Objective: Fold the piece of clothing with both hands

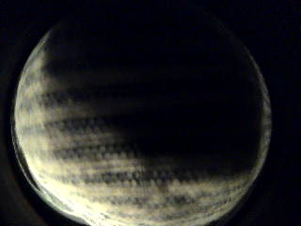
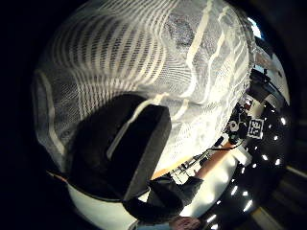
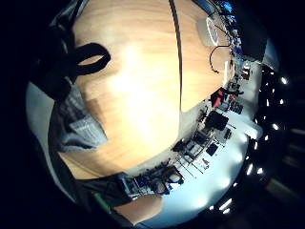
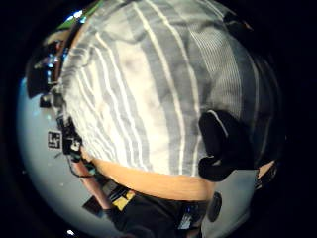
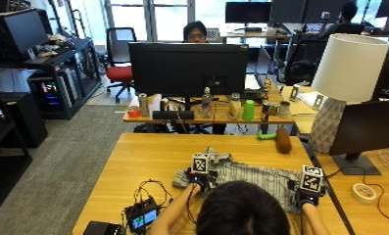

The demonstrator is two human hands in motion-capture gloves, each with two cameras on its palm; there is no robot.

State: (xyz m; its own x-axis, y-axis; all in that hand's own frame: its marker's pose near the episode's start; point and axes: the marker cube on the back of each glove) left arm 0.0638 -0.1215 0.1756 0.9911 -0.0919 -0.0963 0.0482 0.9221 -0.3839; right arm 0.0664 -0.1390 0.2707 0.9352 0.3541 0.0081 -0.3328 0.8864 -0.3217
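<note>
Garment: grey striped shirt [image 5: 246,177] lies spread on the wooden table [image 5: 148,156].
Left hand [image 5: 197,183]: fingers pinch its left edge.
Right hand [image 5: 306,194]: fingers grip its right edge.

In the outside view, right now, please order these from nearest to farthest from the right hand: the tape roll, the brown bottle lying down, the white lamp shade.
From the right hand:
1. Tape roll, on the table just to its right.
2. Brown bottle, lying farther up the table.
3. White lamp shade, highest and farthest back, at the right.
</note>
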